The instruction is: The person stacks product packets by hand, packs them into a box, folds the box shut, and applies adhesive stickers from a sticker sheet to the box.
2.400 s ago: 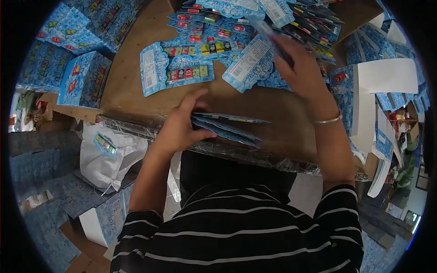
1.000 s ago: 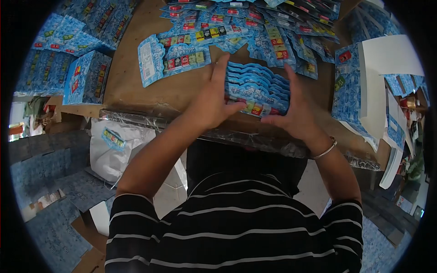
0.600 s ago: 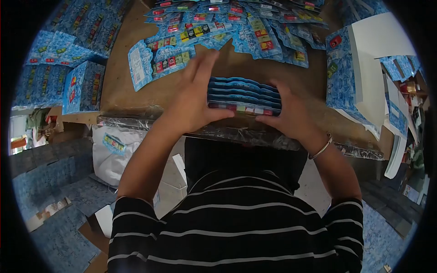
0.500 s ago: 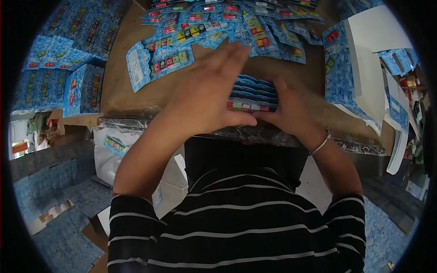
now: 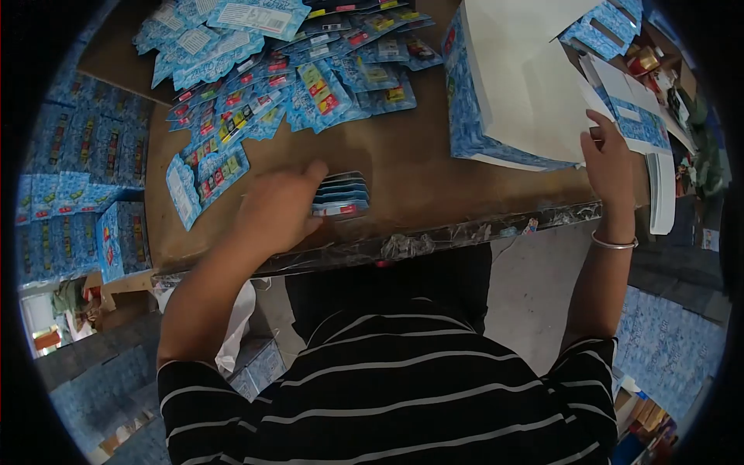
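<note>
A small stack of blue carded packs (image 5: 345,194) stands on the table close to its front edge. Around the left end of that stack is my left hand (image 5: 279,209), with the thumb on the near side and the fingers on the far side. My right hand (image 5: 607,155) is at the right, beside the white inner face of a blue-printed carton (image 5: 511,85). Its thumb and forefinger are bent and apart, with nothing visible between them. White-and-blue folded card pieces (image 5: 632,116) lie just beyond it.
A spread heap of blue carded packs (image 5: 325,85) covers the back of the table (image 5: 411,170). One pair of packs (image 5: 205,182) lies at the left. Printed boxes (image 5: 120,240) are stacked beyond the left side. Plastic film and tape line the front edge.
My right hand has left the stack and moved right to the carton. My left hand stays at the stack's left end. The view has shifted toward the right.
</note>
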Demonstrator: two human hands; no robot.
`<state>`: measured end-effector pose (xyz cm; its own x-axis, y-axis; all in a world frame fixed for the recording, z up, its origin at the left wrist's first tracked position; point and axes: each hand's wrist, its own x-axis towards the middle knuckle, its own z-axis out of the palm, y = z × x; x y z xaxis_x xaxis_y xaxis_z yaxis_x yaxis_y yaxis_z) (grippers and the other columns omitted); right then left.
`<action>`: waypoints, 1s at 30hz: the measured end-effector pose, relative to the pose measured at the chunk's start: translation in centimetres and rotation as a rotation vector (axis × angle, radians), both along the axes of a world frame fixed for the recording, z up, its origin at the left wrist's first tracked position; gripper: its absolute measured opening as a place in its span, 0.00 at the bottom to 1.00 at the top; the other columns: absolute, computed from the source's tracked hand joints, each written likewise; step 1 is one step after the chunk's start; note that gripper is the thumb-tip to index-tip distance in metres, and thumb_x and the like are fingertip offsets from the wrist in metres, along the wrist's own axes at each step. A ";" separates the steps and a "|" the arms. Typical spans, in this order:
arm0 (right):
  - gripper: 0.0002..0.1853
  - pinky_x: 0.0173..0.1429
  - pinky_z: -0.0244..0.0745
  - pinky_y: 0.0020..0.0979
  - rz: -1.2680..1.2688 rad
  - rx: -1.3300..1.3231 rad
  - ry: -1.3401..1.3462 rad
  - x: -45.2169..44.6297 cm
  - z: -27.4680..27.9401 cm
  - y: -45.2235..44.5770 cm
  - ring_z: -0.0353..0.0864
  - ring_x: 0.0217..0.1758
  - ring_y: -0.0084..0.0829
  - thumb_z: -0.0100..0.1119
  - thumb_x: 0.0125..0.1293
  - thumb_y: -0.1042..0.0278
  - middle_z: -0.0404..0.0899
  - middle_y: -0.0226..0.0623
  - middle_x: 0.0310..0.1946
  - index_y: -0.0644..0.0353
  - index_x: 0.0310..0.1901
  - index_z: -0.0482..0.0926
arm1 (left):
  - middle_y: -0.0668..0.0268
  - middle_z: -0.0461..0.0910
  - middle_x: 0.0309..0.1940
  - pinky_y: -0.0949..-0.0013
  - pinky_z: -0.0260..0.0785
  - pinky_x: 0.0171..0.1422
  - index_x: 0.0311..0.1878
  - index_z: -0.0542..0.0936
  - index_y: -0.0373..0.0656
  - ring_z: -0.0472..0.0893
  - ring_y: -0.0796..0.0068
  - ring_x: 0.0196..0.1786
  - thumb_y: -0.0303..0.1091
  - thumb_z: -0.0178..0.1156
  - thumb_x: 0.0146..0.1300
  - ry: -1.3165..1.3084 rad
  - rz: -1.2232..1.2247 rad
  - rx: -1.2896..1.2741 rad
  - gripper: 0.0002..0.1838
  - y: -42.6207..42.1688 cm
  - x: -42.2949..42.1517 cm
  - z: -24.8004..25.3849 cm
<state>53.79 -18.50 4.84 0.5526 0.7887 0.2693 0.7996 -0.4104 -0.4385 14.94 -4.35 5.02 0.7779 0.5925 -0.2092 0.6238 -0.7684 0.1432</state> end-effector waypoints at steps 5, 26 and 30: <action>0.20 0.35 0.71 0.29 -0.044 0.029 -0.037 -2.7 0.6 -2.1 0.77 0.26 0.29 0.51 0.57 0.71 0.77 0.40 0.27 0.62 0.52 0.73 | 0.52 0.77 0.36 0.54 0.70 0.43 0.46 0.68 0.40 0.78 0.50 0.43 0.35 0.69 0.42 0.028 -0.002 -0.014 0.28 0.3 0.2 1.6; 0.41 0.59 0.66 0.40 0.673 0.191 0.368 -20.5 -3.2 1.7 0.68 0.57 0.50 0.66 0.46 0.77 0.66 0.54 0.54 0.66 0.63 0.56 | 0.55 0.79 0.31 0.57 0.73 0.39 0.46 0.69 0.41 0.80 0.53 0.38 0.31 0.68 0.41 0.128 -0.066 -0.012 0.27 0.1 3.4 0.1; 0.38 0.56 0.67 0.41 0.690 0.155 0.522 -22.7 -5.9 4.8 0.69 0.53 0.53 0.66 0.46 0.76 0.66 0.54 0.52 0.63 0.60 0.59 | 0.52 0.78 0.39 0.56 0.71 0.47 0.51 0.68 0.41 0.78 0.51 0.45 0.32 0.70 0.40 0.082 -0.053 -0.083 0.32 0.2 2.3 0.1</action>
